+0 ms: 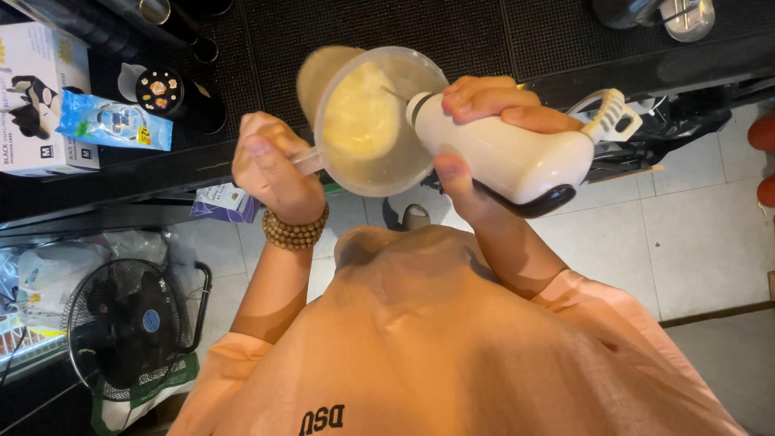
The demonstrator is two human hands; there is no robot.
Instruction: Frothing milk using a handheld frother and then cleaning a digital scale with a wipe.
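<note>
Jug (379, 121): clear plastic, pale yellow creamy mix inside, held tilted above black counter edge (161, 169). Left hand (270, 169) wrapped tight round its handle. Right hand (484, 113) clamped on white hand blender (508, 153), shaft angled into jug. Head view only.

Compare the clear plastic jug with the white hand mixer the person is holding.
The clear round plastic jug is see-through and holds pale yellow cream; the white hand mixer is opaque with a black trim. The jug is wide and open-mouthed; the mixer is long and tilts, its tip dipping into the jug. The left hand grips the jug's handle; the right hand wraps the mixer's body. Both are held up in front of the person's orange shirt.
</note>
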